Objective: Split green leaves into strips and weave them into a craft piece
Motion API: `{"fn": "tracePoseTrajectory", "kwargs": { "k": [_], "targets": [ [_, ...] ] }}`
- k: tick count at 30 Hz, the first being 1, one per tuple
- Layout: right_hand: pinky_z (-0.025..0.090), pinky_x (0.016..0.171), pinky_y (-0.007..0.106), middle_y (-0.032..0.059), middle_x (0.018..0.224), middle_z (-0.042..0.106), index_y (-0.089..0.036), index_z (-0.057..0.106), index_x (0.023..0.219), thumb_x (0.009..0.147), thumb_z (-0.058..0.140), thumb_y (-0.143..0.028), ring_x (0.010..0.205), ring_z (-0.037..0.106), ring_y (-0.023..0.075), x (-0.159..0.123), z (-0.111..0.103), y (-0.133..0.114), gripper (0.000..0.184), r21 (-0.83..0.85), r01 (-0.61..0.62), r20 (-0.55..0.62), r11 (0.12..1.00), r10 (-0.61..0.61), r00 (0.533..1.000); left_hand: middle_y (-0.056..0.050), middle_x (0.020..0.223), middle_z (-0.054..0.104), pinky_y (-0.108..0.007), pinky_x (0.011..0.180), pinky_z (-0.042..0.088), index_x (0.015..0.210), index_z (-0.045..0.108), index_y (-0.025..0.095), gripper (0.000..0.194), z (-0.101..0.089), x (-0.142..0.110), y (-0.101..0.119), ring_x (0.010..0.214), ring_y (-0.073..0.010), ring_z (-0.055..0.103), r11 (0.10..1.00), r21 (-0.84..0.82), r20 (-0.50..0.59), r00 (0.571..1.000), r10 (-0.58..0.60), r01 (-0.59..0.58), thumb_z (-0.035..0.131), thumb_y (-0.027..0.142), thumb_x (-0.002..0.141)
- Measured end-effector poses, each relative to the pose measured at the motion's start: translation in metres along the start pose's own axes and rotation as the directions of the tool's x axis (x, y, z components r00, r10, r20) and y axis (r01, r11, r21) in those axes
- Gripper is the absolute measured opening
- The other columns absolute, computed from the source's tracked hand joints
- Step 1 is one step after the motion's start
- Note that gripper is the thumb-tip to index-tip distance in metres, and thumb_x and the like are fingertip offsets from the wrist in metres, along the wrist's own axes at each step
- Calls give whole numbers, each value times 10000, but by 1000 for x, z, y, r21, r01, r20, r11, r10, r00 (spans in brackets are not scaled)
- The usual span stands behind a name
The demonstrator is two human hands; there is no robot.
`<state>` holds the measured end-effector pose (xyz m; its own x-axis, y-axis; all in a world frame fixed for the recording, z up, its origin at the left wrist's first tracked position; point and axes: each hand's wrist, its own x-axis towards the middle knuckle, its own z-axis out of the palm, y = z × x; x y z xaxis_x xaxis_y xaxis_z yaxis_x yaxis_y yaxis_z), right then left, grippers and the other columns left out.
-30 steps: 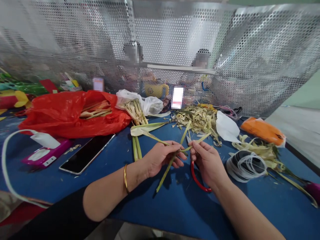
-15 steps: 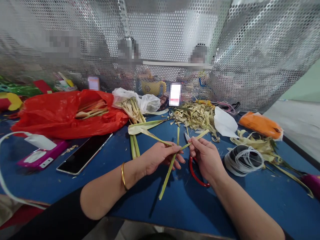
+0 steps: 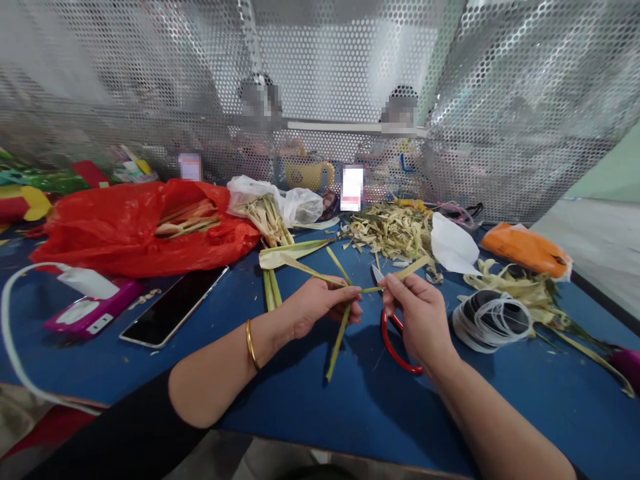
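My left hand (image 3: 320, 303) is closed round several green leaf strips (image 3: 340, 337) where they cross, with one strip hanging down toward the blue table (image 3: 310, 400). My right hand (image 3: 420, 313) pinches the end of a pale strip (image 3: 407, 269) that runs up to the right. Red-handled scissors (image 3: 393, 343) lie on the table just under my right hand. A gold bangle (image 3: 250, 343) sits on my left wrist.
A red plastic bag (image 3: 125, 230) of leaves lies at the back left, with a phone (image 3: 173, 308) and a pink device (image 3: 87, 313) before it. Leaf trimmings (image 3: 395, 230), a white thread coil (image 3: 493, 319) and an orange packet (image 3: 525, 248) lie right. Perforated metal screens (image 3: 350, 87) stand behind, people beyond.
Both hands have shifted slightly while working the strips. The upper strip end has swung from upright to leaning left, and the hanging strip has risen a little.
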<state>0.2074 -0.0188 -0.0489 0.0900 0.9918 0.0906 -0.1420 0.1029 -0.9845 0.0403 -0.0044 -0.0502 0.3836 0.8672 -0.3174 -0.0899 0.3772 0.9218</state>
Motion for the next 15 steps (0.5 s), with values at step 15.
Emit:
{"fn": "tracePoseTrajectory", "kwargs": {
  "k": [15],
  "targets": [
    [344,438,238,-29,504,532,-159,635,649,693,720,-465,408,442,84,7,-3,2,321,-3,-91,9,996,91,996,-44,619,644,-263,616,518,735,672,103,307,7,-4,-2,549,-128,620,999,-22,33,999,-36,37,785,380,667]
  ]
}}
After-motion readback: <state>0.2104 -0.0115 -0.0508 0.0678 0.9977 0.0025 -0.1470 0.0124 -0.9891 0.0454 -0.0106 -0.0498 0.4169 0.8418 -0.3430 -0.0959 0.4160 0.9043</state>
